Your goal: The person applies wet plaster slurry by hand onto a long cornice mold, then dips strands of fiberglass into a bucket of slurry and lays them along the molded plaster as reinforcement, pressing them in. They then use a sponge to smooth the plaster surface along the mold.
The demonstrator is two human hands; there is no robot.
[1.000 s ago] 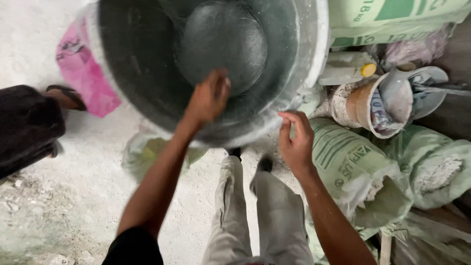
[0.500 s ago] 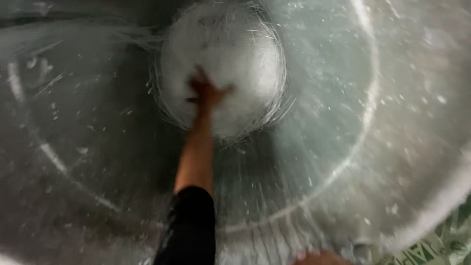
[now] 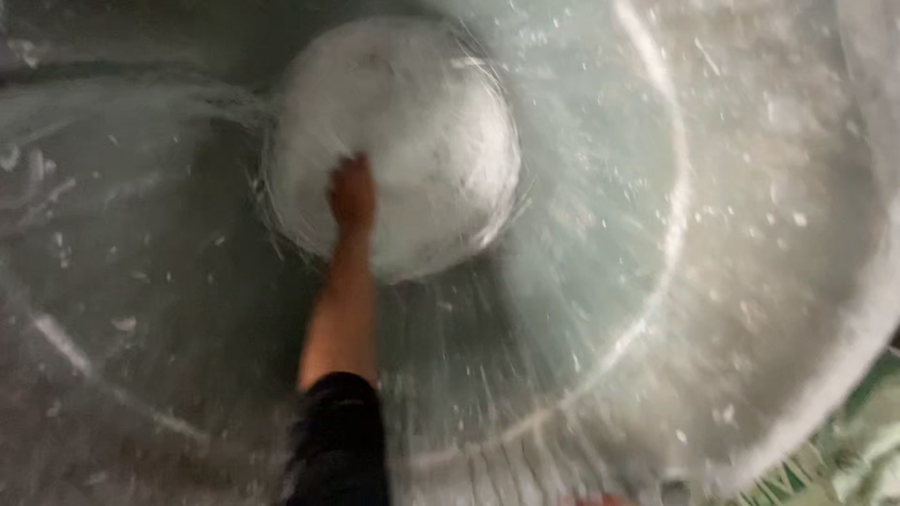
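Note:
I look straight down into a large grey drum (image 3: 731, 234) whose inner wall is streaked and speckled with pale powder. Its round bottom (image 3: 431, 122) is whitish. My left arm, in a black sleeve, reaches deep inside, and my left hand (image 3: 352, 192) rests on the bottom near its left side. The picture is blurred, so the fingers do not show clearly and I see nothing held. Only a sliver of my right hand (image 3: 600, 500) shows at the lower edge, by the drum's near rim.
Outside the rim, in the lower right corner, lies part of a green sack (image 3: 862, 450). The drum fills the rest of the view.
The view has gone from above the drum to deep inside it. My left hand went from the rim down to the bottom, then shifted slightly left across it.

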